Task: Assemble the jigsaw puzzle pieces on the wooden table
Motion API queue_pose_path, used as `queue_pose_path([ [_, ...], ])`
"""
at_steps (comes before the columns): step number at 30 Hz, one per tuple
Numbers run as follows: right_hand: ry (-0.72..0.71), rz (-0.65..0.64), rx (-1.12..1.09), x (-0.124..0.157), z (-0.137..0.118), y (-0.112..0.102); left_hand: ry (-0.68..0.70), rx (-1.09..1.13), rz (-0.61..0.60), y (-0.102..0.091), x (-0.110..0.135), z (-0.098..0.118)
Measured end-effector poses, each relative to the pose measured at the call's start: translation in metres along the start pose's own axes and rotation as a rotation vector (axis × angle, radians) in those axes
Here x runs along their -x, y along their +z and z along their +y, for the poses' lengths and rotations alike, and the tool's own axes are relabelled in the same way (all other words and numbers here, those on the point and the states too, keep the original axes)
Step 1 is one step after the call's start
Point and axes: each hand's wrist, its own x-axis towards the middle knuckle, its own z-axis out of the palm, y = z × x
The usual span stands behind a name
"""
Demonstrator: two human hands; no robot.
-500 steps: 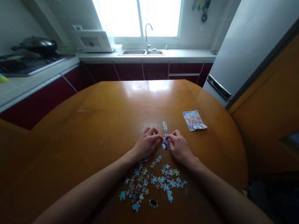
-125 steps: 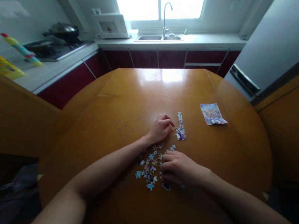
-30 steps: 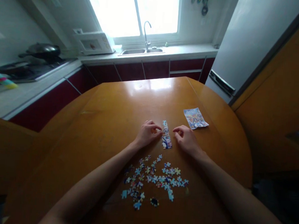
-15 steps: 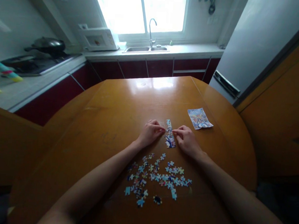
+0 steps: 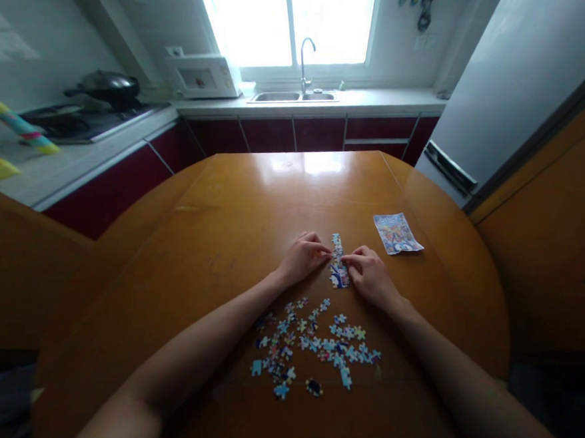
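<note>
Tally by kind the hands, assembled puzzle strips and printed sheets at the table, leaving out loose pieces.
Hands: 2, the left hand and right hand
Puzzle strip: 1
Printed sheet: 1
Total: 4

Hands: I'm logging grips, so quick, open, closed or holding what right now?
Left hand: curled at the left edge of the puzzle strip; grip cannot be told.
Right hand: curled by the strip's right edge; grip cannot be told.
</note>
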Motion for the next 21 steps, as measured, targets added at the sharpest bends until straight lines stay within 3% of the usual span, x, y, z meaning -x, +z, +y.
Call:
queue_pose_path([
  [8, -0.001, -0.001, -0.009, 0.0006, -0.0015, -0.0016, 0.097, -0.068, -0.091, -0.003, 0.0023, 0.0091],
  [21, 0.019, -0.01, -0.045, -0.0018, 0.0055, 0.0011, 0.05, -0.103, -0.097, -0.0025, 0.0041, 0.0094],
])
